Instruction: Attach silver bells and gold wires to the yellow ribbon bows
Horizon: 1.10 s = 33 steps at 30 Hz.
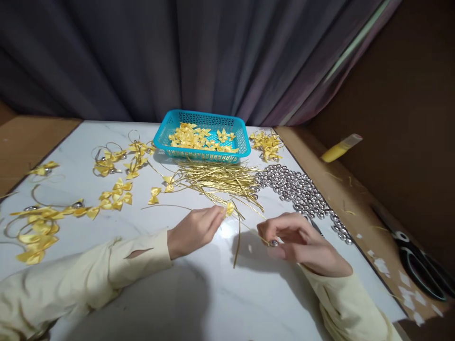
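My left hand (194, 230) rests on the white table and pinches a small yellow ribbon bow (230, 208) at its fingertips. My right hand (298, 241) is curled around a small silver bell (273, 243), with a thin gold cord (237, 239) running between the two hands. Just beyond the hands lies a pile of gold cords (220, 180). A heap of silver bells (295, 189) spreads to the right of it. Both sleeves are pale cream.
A blue basket (202, 152) holding yellow bows stands at the back. Finished bow-and-bell loops (113, 194) lie scattered on the left and at the back right (267, 144). Black scissors (421, 265) and a yellow glue tube (339, 148) lie on the brown surface at right.
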### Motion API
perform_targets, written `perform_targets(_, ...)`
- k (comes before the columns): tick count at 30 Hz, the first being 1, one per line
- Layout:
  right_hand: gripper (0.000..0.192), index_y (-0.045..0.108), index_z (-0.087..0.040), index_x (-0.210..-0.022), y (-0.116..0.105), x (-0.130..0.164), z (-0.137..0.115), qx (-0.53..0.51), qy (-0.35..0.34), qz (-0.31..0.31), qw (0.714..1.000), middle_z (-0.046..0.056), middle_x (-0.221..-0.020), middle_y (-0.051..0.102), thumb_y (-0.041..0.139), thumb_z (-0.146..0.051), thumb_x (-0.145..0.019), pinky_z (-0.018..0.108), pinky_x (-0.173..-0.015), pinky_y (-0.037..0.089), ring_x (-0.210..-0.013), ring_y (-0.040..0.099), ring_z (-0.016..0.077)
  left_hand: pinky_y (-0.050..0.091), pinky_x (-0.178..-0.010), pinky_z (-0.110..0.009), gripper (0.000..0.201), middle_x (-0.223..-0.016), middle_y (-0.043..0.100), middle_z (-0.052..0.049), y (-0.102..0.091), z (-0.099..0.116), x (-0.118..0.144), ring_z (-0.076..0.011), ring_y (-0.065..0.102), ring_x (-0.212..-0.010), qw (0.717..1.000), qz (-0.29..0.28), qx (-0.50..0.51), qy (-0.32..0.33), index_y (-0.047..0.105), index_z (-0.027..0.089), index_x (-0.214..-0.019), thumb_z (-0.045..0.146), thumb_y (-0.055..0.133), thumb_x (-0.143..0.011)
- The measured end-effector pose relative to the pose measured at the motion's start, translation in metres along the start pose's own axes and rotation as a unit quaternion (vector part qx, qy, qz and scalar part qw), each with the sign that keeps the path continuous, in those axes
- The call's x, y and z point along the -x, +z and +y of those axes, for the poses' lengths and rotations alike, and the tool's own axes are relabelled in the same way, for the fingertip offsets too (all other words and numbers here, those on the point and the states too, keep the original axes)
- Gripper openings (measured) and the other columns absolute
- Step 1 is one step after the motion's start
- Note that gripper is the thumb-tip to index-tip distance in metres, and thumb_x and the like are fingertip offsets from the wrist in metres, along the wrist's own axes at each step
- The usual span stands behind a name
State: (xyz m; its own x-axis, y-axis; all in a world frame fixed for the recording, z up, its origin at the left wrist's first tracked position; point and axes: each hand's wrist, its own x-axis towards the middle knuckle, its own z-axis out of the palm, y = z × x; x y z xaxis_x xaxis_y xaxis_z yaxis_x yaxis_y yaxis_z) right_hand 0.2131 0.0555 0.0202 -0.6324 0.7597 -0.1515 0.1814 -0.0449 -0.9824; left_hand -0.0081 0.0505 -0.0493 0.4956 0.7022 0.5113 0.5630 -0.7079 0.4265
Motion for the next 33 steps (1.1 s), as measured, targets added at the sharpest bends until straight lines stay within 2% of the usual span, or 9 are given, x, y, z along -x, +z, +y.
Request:
perform_targets(4, 0.021, 0.051, -0.017, -0.061, -0.009, 0.005, 0.003, -0.021, -0.018, 0.008, 1.000, -0.001, -0.060, 0.041, 0.065, -0.031, -0.068, 0.028, -0.057, 0.027, -0.060, 0.036, 0.0142, 0.041, -0.054, -0.021, 0.023, -0.060, 0.048, 0.003, 0.000, -0.001, -0.001, -0.0096, 0.048, -0.051, 0.999, -0.011, 0.023, -0.029, 0.044, 0.017, -0.078, 0.016, 0.028, -0.094)
perform_targets(8, 0.027, 0.050, -0.018, -0.059, -0.015, 0.005, 0.005, -0.049, -0.015, -0.036, 0.998, -0.001, -0.057, 0.039, 0.066, -0.038, -0.068, 0.029, -0.055, 0.027, -0.057, 0.034, 0.0138, 0.039, -0.054, -0.022, 0.023, -0.060, 0.047, 0.003, 0.001, -0.001, 0.000, -0.0098, 0.047, -0.050, 0.998, -0.015, 0.039, -0.038, 0.046, 0.017, -0.080, 0.017, 0.028, -0.094)
perform_targets(12, 0.027, 0.050, -0.018, -0.059, -0.016, 0.001, -0.002, 0.032, -0.009, -0.101, 0.994, -0.001, -0.056, 0.039, 0.063, -0.038, -0.071, 0.028, -0.053, 0.030, -0.056, 0.034, 0.0125, 0.039, -0.054, -0.021, 0.024, -0.058, 0.044, 0.004, -0.001, 0.001, -0.002, -0.0091, 0.046, -0.048, 0.995, -0.015, 0.072, -0.060, 0.044, 0.018, -0.075, 0.018, 0.029, -0.094)
perform_targets(17, 0.015, 0.052, -0.017, -0.064, -0.003, -0.005, -0.005, 0.171, 0.009, -0.230, 0.958, -0.005, -0.055, 0.039, 0.057, -0.024, -0.076, 0.021, -0.050, 0.034, -0.050, 0.035, 0.0076, 0.041, -0.058, -0.020, 0.023, -0.060, 0.048, 0.004, -0.003, 0.001, -0.002, -0.0086, 0.049, -0.052, 0.987, -0.005, 0.129, -0.100, 0.046, 0.017, -0.077, 0.017, 0.030, -0.093)
perform_targets(22, 0.017, 0.058, -0.016, -0.070, 0.018, -0.013, 0.012, 0.175, 0.038, -0.272, 0.946, -0.006, -0.054, 0.046, 0.059, -0.030, -0.079, 0.016, -0.043, 0.033, -0.046, 0.038, 0.0054, 0.043, -0.057, -0.019, 0.024, -0.067, 0.055, 0.001, -0.004, 0.000, 0.002, -0.0084, 0.049, -0.056, 0.973, -0.003, 0.205, -0.105, 0.050, 0.016, -0.085, 0.021, 0.028, -0.094)
perform_targets(24, 0.022, 0.060, -0.015, -0.072, 0.020, -0.014, 0.017, 0.173, 0.043, -0.259, 0.949, -0.005, -0.055, 0.048, 0.059, -0.036, -0.080, 0.016, -0.043, 0.032, -0.047, 0.038, 0.0054, 0.043, -0.058, -0.020, 0.026, -0.069, 0.056, -0.001, -0.006, 0.002, -0.001, -0.0092, 0.051, -0.060, 0.959, -0.004, 0.252, -0.129, 0.051, 0.016, -0.081, 0.025, 0.031, -0.094)
perform_targets(26, 0.027, 0.061, -0.014, -0.073, 0.018, -0.015, 0.016, 0.174, 0.049, -0.216, 0.960, -0.004, -0.056, 0.049, 0.057, -0.040, -0.081, 0.017, -0.045, 0.033, -0.049, 0.039, 0.0058, 0.044, -0.062, -0.021, 0.029, -0.071, 0.059, -0.002, -0.009, 0.004, -0.005, -0.0105, 0.054, -0.065, 0.935, -0.014, 0.311, -0.172, 0.053, 0.015, -0.077, 0.030, 0.034, -0.094)
perform_targets(31, 0.025, 0.056, -0.014, -0.069, 0.006, -0.017, 0.007, 0.161, 0.063, 0.022, 0.985, -0.002, -0.060, 0.052, 0.061, -0.037, -0.079, 0.020, -0.050, 0.035, -0.054, 0.044, 0.0079, 0.043, -0.068, -0.024, 0.032, -0.072, 0.061, -0.002, -0.011, 0.003, -0.013, -0.0116, 0.056, -0.070, 0.848, -0.060, 0.477, -0.222, 0.055, 0.015, -0.076, 0.039, 0.041, -0.091)
perform_targets(33, 0.021, 0.056, -0.015, -0.077, 0.006, -0.019, 0.007, 0.136, 0.038, 0.069, 0.988, 0.000, -0.072, 0.056, 0.065, -0.034, -0.075, 0.022, -0.056, 0.040, -0.065, 0.051, 0.0105, 0.042, -0.065, -0.023, 0.031, -0.068, 0.060, -0.001, -0.009, 0.001, -0.012, -0.0107, 0.054, -0.065, 0.811, -0.084, 0.533, -0.228, 0.054, 0.015, -0.078, 0.040, 0.043, -0.091)
